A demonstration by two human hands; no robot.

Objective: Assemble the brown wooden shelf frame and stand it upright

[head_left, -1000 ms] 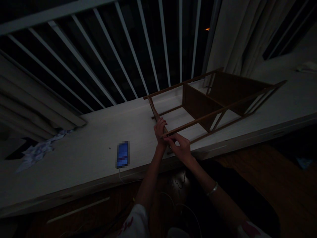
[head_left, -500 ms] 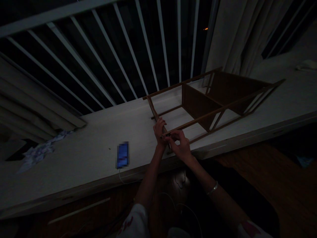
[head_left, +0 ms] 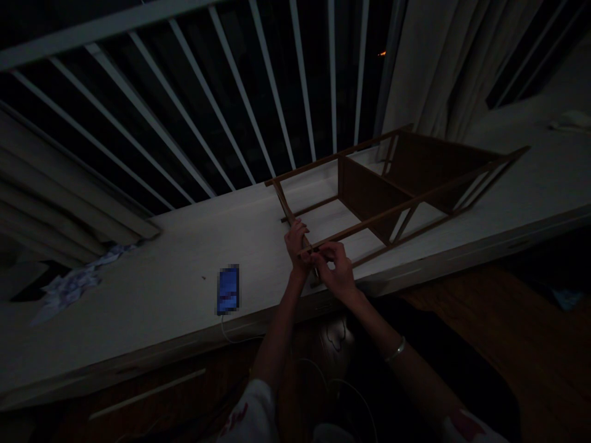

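Observation:
A brown shelf rack (head_left: 369,219) with slatted ends and two visible panels lies on its side along the pale window ledge (head_left: 184,258). My left hand (head_left: 297,243) is wrapped round the crossbar at the rack's near left end, close to a corner. At that same corner, my right hand (head_left: 338,267) is closed in a pinch, thumb and forefinger together beside the end of a long rail. Whatever sits between those fingertips is too small and dark to make out.
A lit phone (head_left: 228,289) with a white cable (head_left: 231,337) rests on the ledge left of my arms. White railing bars (head_left: 272,86) stand behind the rack. Curtains (head_left: 429,67) hang at both sides. Crumpled cloth (head_left: 74,286) lies far left, and a pale strip (head_left: 148,394) below the ledge.
Almost nothing differs. Both hands stay at the same corner of the rack, and the whole view has shifted very slightly.

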